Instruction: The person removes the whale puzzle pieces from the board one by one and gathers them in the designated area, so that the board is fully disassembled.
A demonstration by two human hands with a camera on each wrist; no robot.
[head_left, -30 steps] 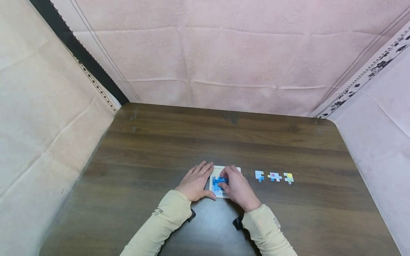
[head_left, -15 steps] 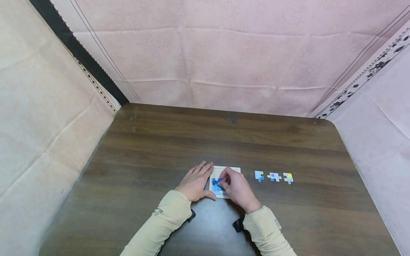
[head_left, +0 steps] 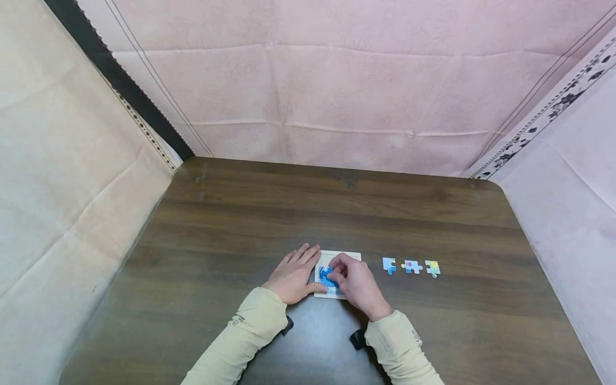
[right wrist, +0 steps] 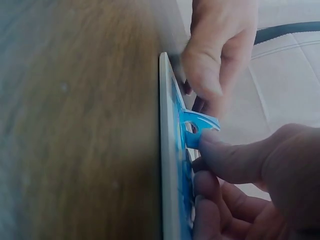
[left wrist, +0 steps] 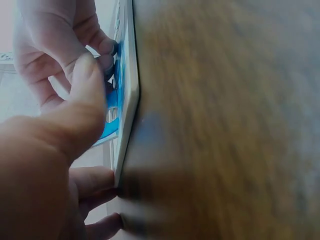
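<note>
Puzzle piece (right wrist: 204,120), blue, stands tilted up from the face of the board (head_left: 333,253), pinched between the thumb and fingers of the right hand (head_left: 358,284). That tilt, piece steep against flat board, looks like the relation the next movement hangs on. It lies at the right hand's fingertips, over the board, so the right hand is much the nearer; the left hand (head_left: 292,275) is just beside, along the board's left edge, with its fingers straight and its thumb reaching over the near left corner, gripping nothing. Fingers cover part of the piece and the wrist views are soft, so I cannot tell which way its long axis runs or whether its lower edge touches the board. More blue picture shows on the board below the pinch. What seems most in the way is the right hand itself, whose knuckles hide the board's right side, and the left thumb near the blue part. Off to the right, apart from the board, three loose pieces lie in a row on the brown table (head_left: 250,214): a pale blue one (head_left: 387,263), a pinkish one (head_left: 411,266) and a yellow one (head_left: 432,266).
</note>
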